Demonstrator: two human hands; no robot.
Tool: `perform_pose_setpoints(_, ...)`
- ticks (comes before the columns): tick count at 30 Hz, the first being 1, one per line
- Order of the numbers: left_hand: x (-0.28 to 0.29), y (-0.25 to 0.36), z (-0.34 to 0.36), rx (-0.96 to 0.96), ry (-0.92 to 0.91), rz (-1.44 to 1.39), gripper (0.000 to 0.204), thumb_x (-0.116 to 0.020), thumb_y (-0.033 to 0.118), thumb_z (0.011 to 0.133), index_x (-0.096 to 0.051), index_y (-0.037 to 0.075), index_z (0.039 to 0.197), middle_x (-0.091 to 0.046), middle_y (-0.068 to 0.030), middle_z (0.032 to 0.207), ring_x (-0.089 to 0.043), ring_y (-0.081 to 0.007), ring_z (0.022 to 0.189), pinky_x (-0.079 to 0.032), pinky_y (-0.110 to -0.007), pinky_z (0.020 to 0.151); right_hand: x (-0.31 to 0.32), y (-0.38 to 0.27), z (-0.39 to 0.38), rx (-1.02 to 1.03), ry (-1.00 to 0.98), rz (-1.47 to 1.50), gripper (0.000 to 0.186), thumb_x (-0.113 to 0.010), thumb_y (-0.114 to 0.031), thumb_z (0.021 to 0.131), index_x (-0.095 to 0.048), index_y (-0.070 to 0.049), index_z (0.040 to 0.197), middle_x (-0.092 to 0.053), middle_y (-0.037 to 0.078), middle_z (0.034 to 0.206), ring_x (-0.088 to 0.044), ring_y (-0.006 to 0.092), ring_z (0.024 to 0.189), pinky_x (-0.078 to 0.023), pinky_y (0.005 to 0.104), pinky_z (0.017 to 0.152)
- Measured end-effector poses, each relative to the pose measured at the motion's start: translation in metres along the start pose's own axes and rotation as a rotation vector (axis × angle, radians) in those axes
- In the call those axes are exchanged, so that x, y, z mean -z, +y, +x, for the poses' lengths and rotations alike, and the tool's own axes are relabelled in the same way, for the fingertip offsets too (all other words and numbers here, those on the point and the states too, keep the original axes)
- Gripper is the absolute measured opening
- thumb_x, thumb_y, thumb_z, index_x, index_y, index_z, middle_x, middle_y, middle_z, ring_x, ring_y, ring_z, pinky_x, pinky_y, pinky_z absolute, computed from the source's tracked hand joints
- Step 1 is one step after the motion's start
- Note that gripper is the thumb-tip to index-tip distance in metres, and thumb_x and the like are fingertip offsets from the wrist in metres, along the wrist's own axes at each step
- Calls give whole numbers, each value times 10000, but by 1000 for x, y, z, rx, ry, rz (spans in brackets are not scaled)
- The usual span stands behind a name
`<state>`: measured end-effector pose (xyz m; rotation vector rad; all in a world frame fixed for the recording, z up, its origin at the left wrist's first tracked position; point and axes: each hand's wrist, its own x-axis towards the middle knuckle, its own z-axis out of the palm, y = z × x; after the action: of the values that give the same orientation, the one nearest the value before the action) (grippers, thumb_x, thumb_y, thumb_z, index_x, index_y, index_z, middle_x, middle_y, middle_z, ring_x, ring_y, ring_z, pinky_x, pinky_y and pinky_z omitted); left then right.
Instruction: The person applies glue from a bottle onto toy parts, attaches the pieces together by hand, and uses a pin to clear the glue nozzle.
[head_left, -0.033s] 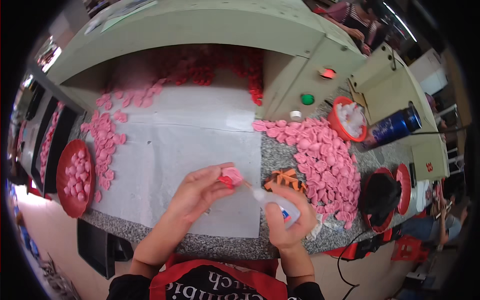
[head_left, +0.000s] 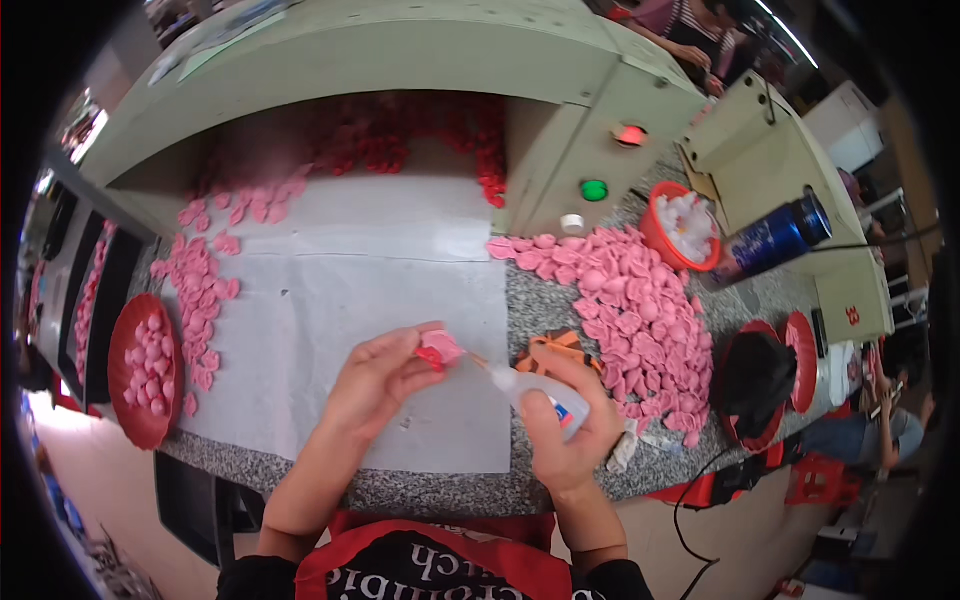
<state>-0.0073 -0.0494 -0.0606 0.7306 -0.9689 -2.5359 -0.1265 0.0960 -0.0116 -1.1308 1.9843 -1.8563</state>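
Observation:
My left hand [head_left: 378,385] pinches a small pink molded piece [head_left: 443,346] with a bright red part [head_left: 430,356] at its lower side, held above the white sheet. My right hand [head_left: 568,445] is wrapped round a translucent squeeze bottle [head_left: 552,400], tilted so its thin nozzle points left at the pink piece. A narrow gap seems to lie between the nozzle tip and the piece. Just beyond the bottle is an orange and dark bundle [head_left: 562,350], partly hidden by my right fingers. To the right spreads a heap of pink cupped pieces [head_left: 645,325].
At the left stand a red dish [head_left: 143,432] of pink balls and scattered pink pieces [head_left: 198,290]. Red pieces [head_left: 385,155] lie under the pale green shelf [head_left: 400,62]. An orange bowl [head_left: 655,240] and a blue bottle [head_left: 775,240] stand at right. Another person [head_left: 695,45] sits beyond.
The view has shifted slightly, moving the scene a little leftward. The nozzle tip, at the pink piece's edge before, is now a little apart from it. Both hands keep their grips.

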Motion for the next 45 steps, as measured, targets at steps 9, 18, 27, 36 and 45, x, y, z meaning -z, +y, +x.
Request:
perform_pose_setpoints(9, 27, -6, 4, -293, 509, 1261, 201, -506, 128, 872, -608, -38, 922, -613, -100, 869, -567, -131, 687, -471, -253, 598, -8, 56, -52, -521, -65, 454, 237, -624, -12, 770, -552, 27, 992, -590, 46, 895, -554, 94, 819, -451, 224, 716)
perform_pose_setpoints(18, -66, -52, -27, -438, -20, 723, 231, -484, 80, 872, -548, -24, 1069, -582, -110, 1015, -555, -125, 804, -446, -232, 721, -5, 31, -59, -214, 29, -149, 306, -722, -121, 659, -579, -22, 912, -523, 41, 749, -566, 135, 651, -456, 249, 567)
perform_pose_setpoints(27, -73, -58, -31, 41, -235, 513, 371, -411, 278, 919, -530, -29, 1089, -577, -56, 753, -552, -104, 647, -421, -200, 569, 173, 60, -96, -17, 140, -993, 215, -602, -4, 681, -627, -41, 892, -621, 98, 926, -590, 263, 835, -461, 341, 744)
perform_pose_setpoints(36, -92, -79, -46, 197, -322, 475, 353, -417, 289, 920, -568, -11, 1028, -578, -40, 717, -555, -97, 643, -416, -193, 549, 128, 77, -74, 173, 91, -671, 232, -599, -6, 720, -620, -44, 948, -608, 118, 933, -587, 279, 846, -478, 332, 704)
perform_pose_setpoints(45, -77, -75, -62, 50, -218, 488, 293, -449, 224, 909, -589, -23, 982, -593, -53, 744, -571, -114, 702, -456, -230, 652, 81, 77, -35, -549, -177, 119, 224, -573, -83, 806, -563, 20, 1005, -615, 108, 806, -603, 142, 684, -474, 235, 576)
